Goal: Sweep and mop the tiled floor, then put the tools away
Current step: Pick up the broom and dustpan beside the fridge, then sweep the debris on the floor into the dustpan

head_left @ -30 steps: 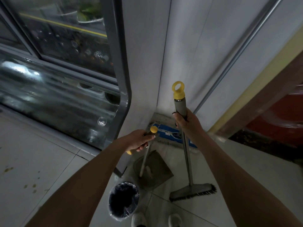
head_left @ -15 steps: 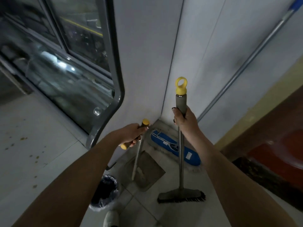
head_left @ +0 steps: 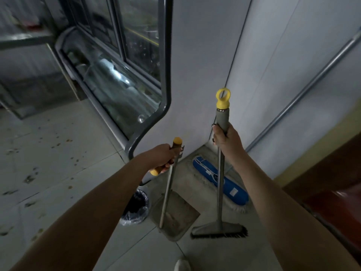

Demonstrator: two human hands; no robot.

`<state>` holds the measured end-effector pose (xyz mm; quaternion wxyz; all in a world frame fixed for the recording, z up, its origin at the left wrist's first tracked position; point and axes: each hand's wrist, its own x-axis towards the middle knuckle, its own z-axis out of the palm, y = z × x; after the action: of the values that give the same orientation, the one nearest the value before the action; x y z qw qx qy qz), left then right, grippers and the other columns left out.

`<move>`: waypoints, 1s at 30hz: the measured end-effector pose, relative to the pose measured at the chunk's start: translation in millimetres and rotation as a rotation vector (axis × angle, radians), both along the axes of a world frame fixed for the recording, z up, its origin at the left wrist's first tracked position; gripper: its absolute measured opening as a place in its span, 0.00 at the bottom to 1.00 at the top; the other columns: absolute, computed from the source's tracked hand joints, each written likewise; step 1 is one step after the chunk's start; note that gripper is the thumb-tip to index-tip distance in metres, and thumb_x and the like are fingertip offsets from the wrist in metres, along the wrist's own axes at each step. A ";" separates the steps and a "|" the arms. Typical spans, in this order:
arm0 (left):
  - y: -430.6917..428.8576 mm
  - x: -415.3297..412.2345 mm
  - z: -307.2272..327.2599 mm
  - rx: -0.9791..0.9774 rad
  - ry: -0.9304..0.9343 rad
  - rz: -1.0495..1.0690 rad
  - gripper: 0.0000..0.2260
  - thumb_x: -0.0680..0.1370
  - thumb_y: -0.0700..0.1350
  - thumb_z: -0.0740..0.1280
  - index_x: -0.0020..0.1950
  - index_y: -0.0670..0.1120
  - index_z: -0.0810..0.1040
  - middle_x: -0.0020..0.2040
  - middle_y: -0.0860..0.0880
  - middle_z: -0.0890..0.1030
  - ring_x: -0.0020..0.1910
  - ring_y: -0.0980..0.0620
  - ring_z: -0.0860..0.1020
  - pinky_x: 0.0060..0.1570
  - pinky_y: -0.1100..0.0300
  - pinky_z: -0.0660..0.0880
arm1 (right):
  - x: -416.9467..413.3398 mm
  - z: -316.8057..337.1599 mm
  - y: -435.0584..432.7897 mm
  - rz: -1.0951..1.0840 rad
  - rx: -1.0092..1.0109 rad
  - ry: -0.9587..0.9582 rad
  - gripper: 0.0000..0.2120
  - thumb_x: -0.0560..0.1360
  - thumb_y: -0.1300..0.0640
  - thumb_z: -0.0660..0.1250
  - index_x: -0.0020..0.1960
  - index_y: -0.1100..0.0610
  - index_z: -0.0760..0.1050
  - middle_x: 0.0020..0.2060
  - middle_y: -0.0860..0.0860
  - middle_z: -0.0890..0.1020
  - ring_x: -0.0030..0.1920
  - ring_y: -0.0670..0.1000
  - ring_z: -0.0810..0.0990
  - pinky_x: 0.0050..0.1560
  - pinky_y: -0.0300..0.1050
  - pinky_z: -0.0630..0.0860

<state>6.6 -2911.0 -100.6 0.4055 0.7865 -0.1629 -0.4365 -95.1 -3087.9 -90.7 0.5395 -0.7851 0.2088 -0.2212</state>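
My right hand (head_left: 227, 140) grips the grey handle of a broom (head_left: 220, 192) with a yellow ring cap; its dark bristle head rests on the floor tiles in front of me. My left hand (head_left: 163, 158) is closed on the yellow-capped handle of a long-handled dustpan (head_left: 175, 220), whose grey pan sits on the floor just left of the broom head. Behind both, a blue flat mop (head_left: 220, 182) lies in the wall corner, its metal pole leaning up along the right wall.
A small bin with a clear liner (head_left: 135, 207) stands left of the dustpan. A glass display cabinet (head_left: 121, 83) with a grey frame fills the left. The floor tiles (head_left: 48, 153) at left carry brown spots. A dark red step (head_left: 332, 200) lies right.
The view has swung left and back a little, showing more of the cabinet and spotted floor. Both hands keep their grips; broom and dustpan stay upright in about the same place.
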 end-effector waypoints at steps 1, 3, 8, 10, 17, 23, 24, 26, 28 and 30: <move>7.5 -7.4 0.1 -0.002 -0.003 0.009 0.15 0.81 0.51 0.58 0.41 0.43 0.66 0.30 0.47 0.67 0.25 0.53 0.64 0.24 0.64 0.64 | -6.2 1.8 5.9 0.003 0.000 -0.005 0.08 0.80 0.54 0.60 0.42 0.47 0.67 0.31 0.49 0.72 0.25 0.35 0.72 0.28 0.26 0.69; 30.5 -27.5 -1.1 -0.005 -0.015 0.028 0.15 0.81 0.51 0.58 0.39 0.43 0.67 0.30 0.47 0.67 0.24 0.53 0.64 0.25 0.65 0.65 | -23.9 7.2 25.8 0.007 -0.003 -0.018 0.09 0.80 0.55 0.60 0.42 0.48 0.67 0.31 0.49 0.72 0.24 0.35 0.72 0.28 0.25 0.69; 86.9 -67.3 -4.7 -0.006 -0.023 0.124 0.17 0.80 0.53 0.59 0.38 0.43 0.68 0.28 0.48 0.68 0.22 0.54 0.65 0.24 0.65 0.65 | -51.7 15.4 69.6 0.063 0.001 -0.043 0.10 0.80 0.57 0.60 0.41 0.48 0.66 0.31 0.49 0.72 0.24 0.35 0.73 0.28 0.24 0.69; 110.8 -83.2 -3.1 -0.016 -0.018 0.181 0.17 0.80 0.55 0.60 0.38 0.44 0.68 0.27 0.50 0.68 0.20 0.56 0.65 0.23 0.66 0.65 | -62.5 14.7 87.8 0.091 0.013 -0.051 0.09 0.80 0.58 0.60 0.42 0.50 0.67 0.31 0.49 0.72 0.25 0.36 0.73 0.28 0.25 0.69; 177.4 -147.6 8.1 0.040 -0.045 0.388 0.17 0.80 0.54 0.58 0.41 0.42 0.69 0.31 0.46 0.69 0.25 0.53 0.67 0.26 0.64 0.68 | -94.6 12.8 131.0 0.290 0.021 -0.036 0.07 0.79 0.53 0.61 0.43 0.48 0.67 0.33 0.48 0.73 0.34 0.46 0.75 0.34 0.30 0.74; 228.5 -229.4 13.6 0.050 -0.012 0.580 0.18 0.79 0.57 0.59 0.42 0.42 0.71 0.32 0.47 0.72 0.26 0.54 0.68 0.27 0.63 0.69 | -129.5 11.6 162.0 0.483 0.048 -0.049 0.08 0.80 0.54 0.60 0.42 0.50 0.67 0.31 0.50 0.73 0.33 0.49 0.75 0.34 0.33 0.73; 235.4 -246.5 16.6 0.047 -0.015 0.623 0.18 0.80 0.56 0.59 0.42 0.42 0.71 0.31 0.48 0.72 0.26 0.54 0.68 0.26 0.63 0.68 | -138.0 11.4 168.7 0.513 0.054 -0.046 0.08 0.80 0.54 0.60 0.42 0.49 0.67 0.31 0.50 0.74 0.33 0.49 0.75 0.35 0.33 0.73; 250.9 -279.9 22.6 0.039 -0.031 0.702 0.17 0.80 0.56 0.58 0.41 0.42 0.70 0.32 0.48 0.71 0.26 0.55 0.68 0.24 0.64 0.68 | -153.4 8.2 183.4 0.574 0.057 -0.031 0.08 0.80 0.52 0.60 0.42 0.49 0.67 0.31 0.50 0.74 0.34 0.50 0.76 0.38 0.38 0.73; 269.5 -310.5 25.1 0.072 -0.069 0.757 0.18 0.81 0.55 0.57 0.41 0.42 0.70 0.32 0.47 0.71 0.25 0.55 0.67 0.23 0.65 0.68 | -168.4 7.7 202.6 0.632 0.078 -0.019 0.07 0.80 0.52 0.59 0.43 0.50 0.68 0.32 0.50 0.74 0.33 0.46 0.76 0.38 0.34 0.74; 290.0 -339.2 24.2 0.124 -0.094 0.807 0.18 0.81 0.54 0.56 0.40 0.42 0.68 0.32 0.47 0.70 0.26 0.54 0.66 0.23 0.64 0.66 | -180.7 7.4 224.0 0.675 0.102 -0.015 0.07 0.80 0.54 0.59 0.43 0.52 0.68 0.31 0.50 0.74 0.30 0.41 0.76 0.33 0.27 0.71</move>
<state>-332.7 -2621.1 -76.4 0.4883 0.8292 0.1670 -0.2147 -275.8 -2863.9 -83.3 0.6222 -0.7805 -0.0560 -0.0251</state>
